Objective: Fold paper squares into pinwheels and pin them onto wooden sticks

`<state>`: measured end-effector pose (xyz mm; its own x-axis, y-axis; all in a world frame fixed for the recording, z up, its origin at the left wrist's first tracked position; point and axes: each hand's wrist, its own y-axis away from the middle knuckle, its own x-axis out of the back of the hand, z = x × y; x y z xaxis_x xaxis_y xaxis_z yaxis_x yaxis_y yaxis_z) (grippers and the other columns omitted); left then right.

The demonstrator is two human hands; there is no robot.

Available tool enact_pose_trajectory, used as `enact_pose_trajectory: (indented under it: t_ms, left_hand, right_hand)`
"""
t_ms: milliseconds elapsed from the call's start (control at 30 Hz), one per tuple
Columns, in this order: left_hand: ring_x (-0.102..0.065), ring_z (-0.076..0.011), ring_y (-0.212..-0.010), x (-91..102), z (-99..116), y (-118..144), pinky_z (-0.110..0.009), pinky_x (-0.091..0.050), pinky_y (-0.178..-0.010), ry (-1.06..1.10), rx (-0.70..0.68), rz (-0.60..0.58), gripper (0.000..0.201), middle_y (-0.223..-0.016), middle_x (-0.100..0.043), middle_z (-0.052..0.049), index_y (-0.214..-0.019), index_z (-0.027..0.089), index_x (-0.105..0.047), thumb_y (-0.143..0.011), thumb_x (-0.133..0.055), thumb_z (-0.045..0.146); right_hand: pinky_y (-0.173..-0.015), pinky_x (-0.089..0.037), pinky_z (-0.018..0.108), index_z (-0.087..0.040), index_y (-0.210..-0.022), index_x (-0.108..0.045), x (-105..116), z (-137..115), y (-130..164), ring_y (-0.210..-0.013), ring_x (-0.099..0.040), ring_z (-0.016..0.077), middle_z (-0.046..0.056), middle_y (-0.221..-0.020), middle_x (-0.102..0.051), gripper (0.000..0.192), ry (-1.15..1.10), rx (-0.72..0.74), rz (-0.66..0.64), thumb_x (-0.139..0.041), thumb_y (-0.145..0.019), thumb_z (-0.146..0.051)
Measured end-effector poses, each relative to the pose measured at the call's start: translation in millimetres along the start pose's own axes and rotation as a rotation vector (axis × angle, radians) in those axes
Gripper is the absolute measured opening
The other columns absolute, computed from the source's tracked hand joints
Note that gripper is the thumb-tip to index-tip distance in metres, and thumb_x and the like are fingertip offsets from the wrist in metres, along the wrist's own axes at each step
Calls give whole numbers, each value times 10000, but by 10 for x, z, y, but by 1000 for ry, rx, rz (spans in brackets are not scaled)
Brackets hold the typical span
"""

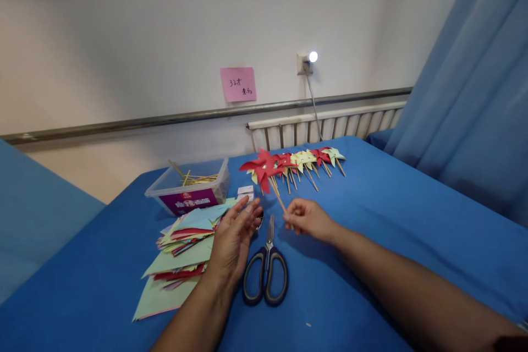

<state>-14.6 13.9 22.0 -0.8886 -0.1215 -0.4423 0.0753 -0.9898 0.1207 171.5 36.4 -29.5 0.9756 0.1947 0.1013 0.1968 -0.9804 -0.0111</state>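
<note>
My right hand (307,219) pinches the wooden stick of a red paper pinwheel (263,167), whose head tilts up and to the left. Palm turned up and fingers apart, my left hand (234,236) holds nothing. It is beside a stack of coloured paper (181,258) and partly covers its right edge. Between my forearms lies a pair of scissors (268,275) with dark handles, blades pointing away from me. Behind the red pinwheel, several finished pinwheels (304,159) in red, yellow and pale green lie in a row.
A clear plastic box (192,184) of thin wooden sticks stands at the back left. Small white boxes (245,192) sit beside it. The blue-covered table (371,231) meets a wall with a rail (181,116) and radiator (330,124). A blue curtain (466,104) hangs at right.
</note>
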Motion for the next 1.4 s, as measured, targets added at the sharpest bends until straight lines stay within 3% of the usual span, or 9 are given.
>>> enact_pose_trajectory:
  t_ms: [33,167,267,367,833,1233,1400]
  left_hand:
    - [-689,-195,-924,-3,-13,5,-253,-530,-731,-30,15,-1,471,-1126,-708,-125,-1115,160,-665,-667,-802,196]
    - [-689,-168,-858,-6,-76,12,-234,-517,-707,-108,73,3,381,-1064,-722,-135,-1027,132,-688,-671,-794,217]
    - [-683,-148,-780,4,-130,5,-226,-511,-679,-138,116,-1,320,-972,-735,-122,-963,122,-695,-669,-789,209]
    - [-673,-137,-735,22,-182,-7,-223,-508,-655,-169,151,-6,299,-937,-737,-116,-950,123,-688,-671,-778,181]
    - [-650,-132,-663,45,-292,-17,-238,-507,-628,-266,171,-83,274,-892,-733,-123,-909,120,-687,-661,-783,187]
    - [-644,-138,-643,29,-312,5,-244,-479,-623,-304,145,-105,280,-837,-737,-105,-879,135,-699,-637,-798,233]
    - [-647,-146,-670,2,-358,74,-253,-467,-658,-393,101,-170,247,-830,-739,-103,-868,141,-691,-655,-767,240]
  right_hand:
    - [-415,-360,208,-196,-716,-539,114,-2,-64,-421,-497,90,0,-626,-663,301,89,-14,169,-674,-727,-465]
    - [-499,-398,232,-195,-706,-547,696,106,-295,-514,-532,120,25,-674,-657,226,240,-60,486,-580,-787,-403]
    - [-541,-372,246,-184,-675,-584,1073,255,-377,-594,-563,148,40,-683,-654,165,410,-137,658,-585,-771,-319]
    - [-553,-345,257,-181,-671,-626,1244,378,-416,-629,-573,164,40,-665,-652,151,556,-212,725,-596,-766,-295]
    - [-629,-391,280,-189,-848,-705,1212,441,-530,-791,-647,220,98,-856,-719,275,795,-335,724,-526,-860,-397]
    - [-616,-389,281,-206,-833,-698,1193,441,-553,-771,-641,220,90,-840,-712,305,818,-353,729,-535,-851,-462]
    - [-606,-372,286,-197,-795,-697,1196,474,-491,-733,-621,221,90,-783,-696,293,784,-323,732,-548,-831,-446]
